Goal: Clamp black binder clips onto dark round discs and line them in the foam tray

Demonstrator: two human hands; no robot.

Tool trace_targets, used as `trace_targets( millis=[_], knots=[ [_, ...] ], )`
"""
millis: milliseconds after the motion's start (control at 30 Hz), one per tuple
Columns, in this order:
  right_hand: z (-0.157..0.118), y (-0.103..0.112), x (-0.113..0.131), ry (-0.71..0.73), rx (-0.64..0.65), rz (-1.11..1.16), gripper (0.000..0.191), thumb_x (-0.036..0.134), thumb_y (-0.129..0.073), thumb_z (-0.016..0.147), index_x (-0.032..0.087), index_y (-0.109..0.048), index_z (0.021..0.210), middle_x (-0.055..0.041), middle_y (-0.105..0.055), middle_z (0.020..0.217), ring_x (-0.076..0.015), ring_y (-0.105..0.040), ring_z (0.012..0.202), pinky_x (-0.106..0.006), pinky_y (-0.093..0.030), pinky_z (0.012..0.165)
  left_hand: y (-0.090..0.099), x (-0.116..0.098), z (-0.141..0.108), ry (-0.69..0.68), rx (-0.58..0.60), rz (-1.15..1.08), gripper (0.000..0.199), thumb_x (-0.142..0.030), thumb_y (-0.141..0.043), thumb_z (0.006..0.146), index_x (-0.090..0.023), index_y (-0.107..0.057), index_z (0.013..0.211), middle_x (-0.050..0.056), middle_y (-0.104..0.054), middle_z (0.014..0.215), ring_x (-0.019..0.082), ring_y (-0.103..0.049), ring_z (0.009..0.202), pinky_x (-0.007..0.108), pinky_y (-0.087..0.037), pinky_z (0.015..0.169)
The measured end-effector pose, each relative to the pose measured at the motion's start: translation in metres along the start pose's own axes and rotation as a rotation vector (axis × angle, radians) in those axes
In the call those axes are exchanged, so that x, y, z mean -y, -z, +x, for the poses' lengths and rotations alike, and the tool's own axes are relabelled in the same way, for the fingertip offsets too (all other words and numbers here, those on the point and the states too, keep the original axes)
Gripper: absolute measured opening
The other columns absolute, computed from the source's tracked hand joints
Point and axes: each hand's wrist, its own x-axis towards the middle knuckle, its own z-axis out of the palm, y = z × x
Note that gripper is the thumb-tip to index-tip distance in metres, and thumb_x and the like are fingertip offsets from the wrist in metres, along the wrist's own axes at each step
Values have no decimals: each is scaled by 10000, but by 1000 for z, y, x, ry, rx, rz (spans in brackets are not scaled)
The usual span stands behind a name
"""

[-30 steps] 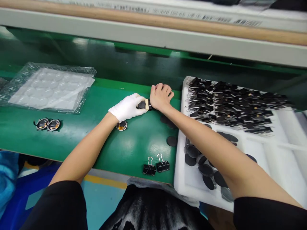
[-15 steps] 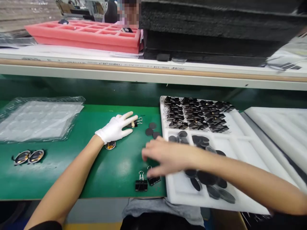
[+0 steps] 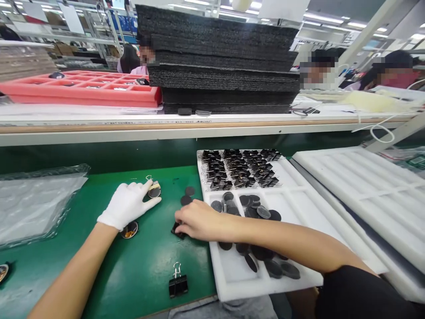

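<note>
My left hand (image 3: 128, 204), in a white glove, has its thumb and index finger around a small round piece (image 3: 154, 190) with a binder clip on it. A round lens-like part (image 3: 129, 230) lies beside the glove's wrist. Bare, my right hand (image 3: 194, 220) pinches a black binder clip (image 3: 178, 231) above the green mat. Dark discs (image 3: 189, 191) lie just beyond my right fingers. Nearer the front edge, another black binder clip (image 3: 178, 285) rests with its wire handles pointing away from me.
A white foam tray (image 3: 232, 283) at the right holds many binder clips and dark discs. More white trays (image 3: 358, 177) are farther right. Clear plastic trays (image 3: 40, 204) lie left. A shelf (image 3: 99, 135) across the back carries red foam (image 3: 133, 95) and black foam sheets (image 3: 226, 57). People are beyond.
My right hand has closed on one of the two front clips and lifted it away from the other. The piece at my left hand now shows its round face. The view has tilted up and shifted right.
</note>
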Motion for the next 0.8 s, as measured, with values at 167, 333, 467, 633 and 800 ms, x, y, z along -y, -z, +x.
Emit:
trace_targets(
  millis=[167,333,467,633,800],
  knots=[
    [38,33,-19,-178,-129,24,210,390,-634,999,210,-740,986,-106,-784,1026,-293,-737,1004,-324,-468,742,3,-2,0,29,-68,-23,628,-643,-365,991,-227,-618,1388,206,-673,1316,431,-603,1186,519,-416,905],
    [84,39,-48,-292,-139,68,175,322,-657,986,172,-746,1002,-143,-764,1088,-299,-723,1067,-360,-536,860,-5,-1,-2,36,10,-72,643,-640,-507,948,-304,-492,1496,155,-463,1590,410,-540,1280,521,-405,965],
    [109,30,-57,-326,-65,127,244,381,-673,1000,171,-699,1122,-80,-722,1151,-221,-707,1027,-412,-590,903,-5,10,-3,63,48,-30,710,-702,-599,880,-278,-538,1446,172,-609,1390,398,-589,1154,475,-423,903],
    [119,23,-53,-325,-57,229,199,350,-696,973,178,-744,885,-56,-780,928,-201,-735,897,-317,-568,829,1,25,-5,7,97,-7,684,-720,-572,894,-258,-581,1398,143,-685,1159,316,-658,904,413,-407,777],
    [125,19,-51,-355,-112,246,197,409,-734,897,213,-738,871,-104,-777,942,-286,-717,998,-338,-522,846,-2,16,-4,21,16,8,632,-791,-523,879,-213,-722,1037,149,-677,976,348,-630,986,473,-378,857]
  ],
)
